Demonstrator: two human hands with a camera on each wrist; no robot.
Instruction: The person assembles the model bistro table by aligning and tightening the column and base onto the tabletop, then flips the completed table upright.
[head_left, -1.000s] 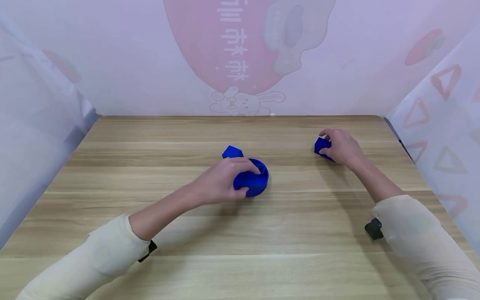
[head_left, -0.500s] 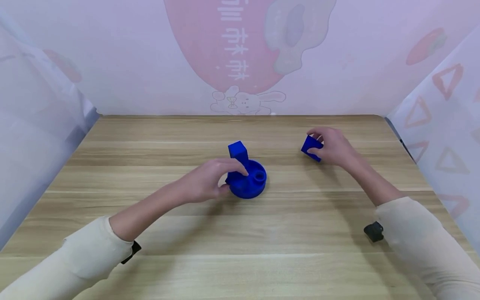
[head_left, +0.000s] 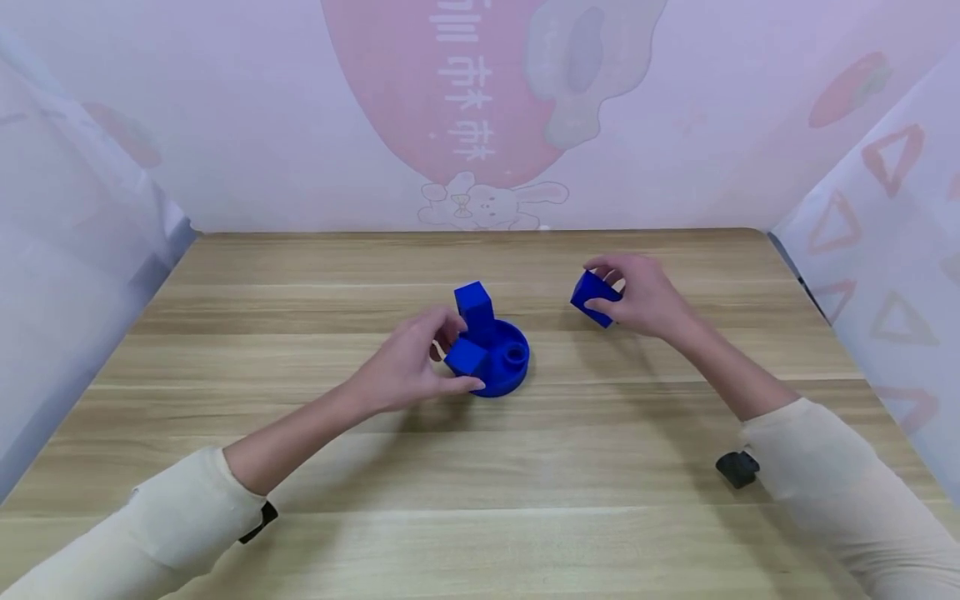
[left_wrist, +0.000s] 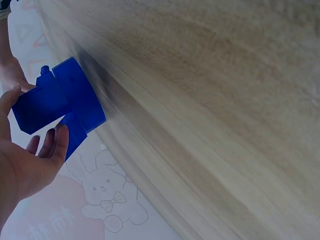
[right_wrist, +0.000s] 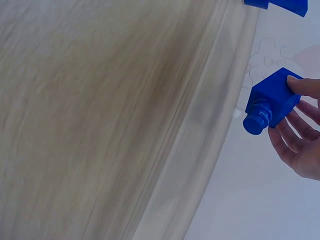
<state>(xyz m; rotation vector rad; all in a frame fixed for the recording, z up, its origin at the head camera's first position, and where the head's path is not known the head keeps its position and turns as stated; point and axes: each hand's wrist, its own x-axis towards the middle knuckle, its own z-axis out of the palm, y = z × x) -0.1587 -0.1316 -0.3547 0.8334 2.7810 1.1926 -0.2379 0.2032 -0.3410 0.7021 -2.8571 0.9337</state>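
Blue round base (head_left: 508,385) sits on the wood-grain table (head_left: 525,475), about mid-width. 2 blue blocks stand up from it: far block (head_left: 476,308) on the far-left part, near block (head_left: 467,359) on the near-left part. Ring-shaped socket (head_left: 515,354) on the right side of the base shows no block in it.

Left hand (head_left: 408,362) is at the near block. Fingers spread wide around it, thumb along the near side, other fingers bent on the far side with a visible gap to the block. No firm grip showing; can't tell if the thumb touches. Left wrist view has the fingertips close to the far block too, contact unclear.

Right hand (head_left: 637,292) holds a 3rd blue block, the held block (head_left: 587,289), off the table, right of the base and well apart from it. Fingers part-closed to block width, thumb on 1 face, other fingers on the opposite side. Held block is tilted. Right wrist view shows a round stepped peg (right_wrist: 256,122) sticking out of its end.

Both arms in cream sleeves (head_left: 180,512), a black device (head_left: 738,469) at each cuff. Pale printed backdrop (head_left: 262,125) behind the table, rabbit drawing (head_left: 491,207) just above the far edge.
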